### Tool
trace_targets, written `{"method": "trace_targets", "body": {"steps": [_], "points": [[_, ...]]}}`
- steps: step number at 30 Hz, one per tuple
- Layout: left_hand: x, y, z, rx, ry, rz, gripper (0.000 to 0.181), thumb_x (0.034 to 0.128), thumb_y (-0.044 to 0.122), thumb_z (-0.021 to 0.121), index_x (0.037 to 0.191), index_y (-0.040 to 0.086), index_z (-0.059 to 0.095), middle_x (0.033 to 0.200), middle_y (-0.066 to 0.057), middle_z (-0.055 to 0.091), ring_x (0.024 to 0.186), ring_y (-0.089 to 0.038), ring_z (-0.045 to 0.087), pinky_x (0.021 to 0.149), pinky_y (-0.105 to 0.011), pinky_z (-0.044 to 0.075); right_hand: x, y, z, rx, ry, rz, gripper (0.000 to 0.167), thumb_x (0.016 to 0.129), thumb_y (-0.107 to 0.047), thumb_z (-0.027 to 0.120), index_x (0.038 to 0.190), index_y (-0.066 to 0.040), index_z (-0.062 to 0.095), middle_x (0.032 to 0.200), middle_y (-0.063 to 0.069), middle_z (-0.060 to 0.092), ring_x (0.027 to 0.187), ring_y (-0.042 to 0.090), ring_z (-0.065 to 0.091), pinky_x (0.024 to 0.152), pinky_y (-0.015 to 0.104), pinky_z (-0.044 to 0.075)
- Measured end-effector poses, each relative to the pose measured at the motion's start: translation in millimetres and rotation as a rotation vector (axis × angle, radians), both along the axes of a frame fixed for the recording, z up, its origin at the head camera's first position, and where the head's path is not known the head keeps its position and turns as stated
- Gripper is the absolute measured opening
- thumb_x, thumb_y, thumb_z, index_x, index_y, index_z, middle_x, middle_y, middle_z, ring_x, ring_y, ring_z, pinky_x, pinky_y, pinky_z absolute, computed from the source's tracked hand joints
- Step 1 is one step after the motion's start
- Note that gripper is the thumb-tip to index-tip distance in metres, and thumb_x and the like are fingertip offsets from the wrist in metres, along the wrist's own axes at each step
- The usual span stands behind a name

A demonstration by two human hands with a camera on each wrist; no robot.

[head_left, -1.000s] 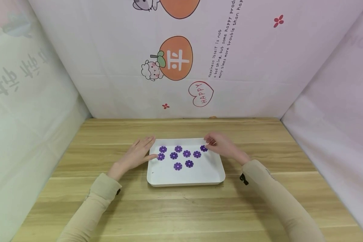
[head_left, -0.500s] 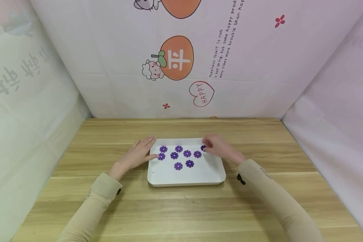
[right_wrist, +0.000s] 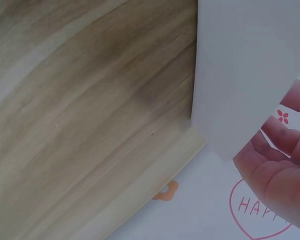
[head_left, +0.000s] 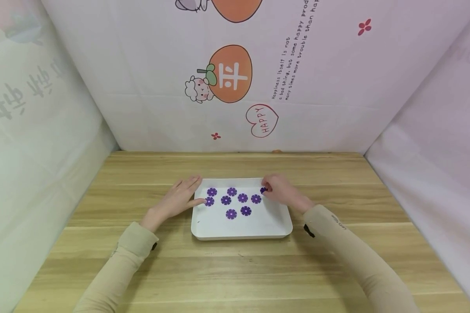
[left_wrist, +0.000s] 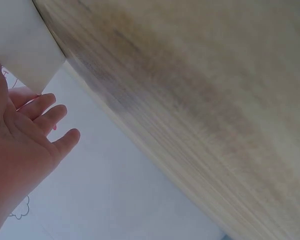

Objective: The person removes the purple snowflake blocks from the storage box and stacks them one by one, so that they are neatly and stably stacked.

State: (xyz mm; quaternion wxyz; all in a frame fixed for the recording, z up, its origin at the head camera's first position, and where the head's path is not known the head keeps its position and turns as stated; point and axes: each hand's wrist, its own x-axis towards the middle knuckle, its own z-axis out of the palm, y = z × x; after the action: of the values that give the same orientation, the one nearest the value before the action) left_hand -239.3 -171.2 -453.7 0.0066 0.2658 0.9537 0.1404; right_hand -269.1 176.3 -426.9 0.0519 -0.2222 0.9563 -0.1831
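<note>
A shallow white tray [head_left: 262, 226] holds several purple flower-shaped snowflake discs [head_left: 231, 214], lying flat and apart. My left hand [head_left: 175, 200] rests on the tray's left rim with its fingers stretched out. Its thumb reaches over the rim to a purple disc [head_left: 209, 201] at the left side. At the far right corner, my right hand [head_left: 280, 189] has its fingers curled and pinches a dark purple disc [head_left: 263, 190], partly hidden by the fingers. In the wrist views the tray's outer wall [right_wrist: 245, 75] hides the discs, and fingers [left_wrist: 50, 115] show beside it.
The tray stands on a wooden table [head_left: 235, 274]. A white printed cloth [head_left: 160, 121] rises behind the table's back edge, with pale cloth walls on the left [head_left: 43, 143] and right [head_left: 427, 143].
My right hand has shifted slightly left and its fingers have closed over the disc at the far right corner. The left hand and the other discs stay in place.
</note>
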Motion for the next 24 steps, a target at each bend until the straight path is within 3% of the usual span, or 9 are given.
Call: {"method": "trace_targets", "body": {"steps": [5, 12, 24], "points": [[-0.1, 0.3, 0.7, 0.003, 0.0, 0.002, 0.083, 0.0975, 0.051, 0.055, 0.155, -0.001, 0.026, 0.162, -0.021, 0.028, 0.15, -0.039, 0.029, 0.123, -0.061, 0.023, 0.4, -3.3, -0.7, 0.041, 0.015, -0.002, 0.025, 0.088, -0.003, 0.07, 0.111, 0.005, 0.068, 0.1, 0.018, 0.07, 0.085, 0.021, 0.061, 0.078, 0.033, 0.058], [0.7, 0.0, 2.1, -0.004, -0.001, 0.005, 0.084, 0.0974, 0.052, 0.055, 0.155, -0.001, 0.025, 0.162, -0.021, 0.028, 0.15, -0.038, 0.029, 0.123, -0.06, 0.024, 2.2, -7.3, -2.2, 0.091, 0.065, 0.028, 0.01, 0.088, 0.001, 0.069, 0.097, 0.004, 0.069, 0.092, 0.017, 0.068, 0.077, 0.02, 0.058, 0.068, 0.029, 0.054], [1.5, 0.5, 3.0, -0.016, 0.006, 0.005, 0.083, 0.0974, 0.049, 0.057, 0.154, -0.003, 0.026, 0.161, -0.022, 0.028, 0.149, -0.039, 0.029, 0.122, -0.06, 0.026, 0.9, -9.0, -6.5, 0.133, 0.073, 0.018, 0.009, 0.086, 0.004, 0.068, 0.094, 0.006, 0.07, 0.091, 0.018, 0.069, 0.076, 0.02, 0.06, 0.067, 0.029, 0.056]]}}
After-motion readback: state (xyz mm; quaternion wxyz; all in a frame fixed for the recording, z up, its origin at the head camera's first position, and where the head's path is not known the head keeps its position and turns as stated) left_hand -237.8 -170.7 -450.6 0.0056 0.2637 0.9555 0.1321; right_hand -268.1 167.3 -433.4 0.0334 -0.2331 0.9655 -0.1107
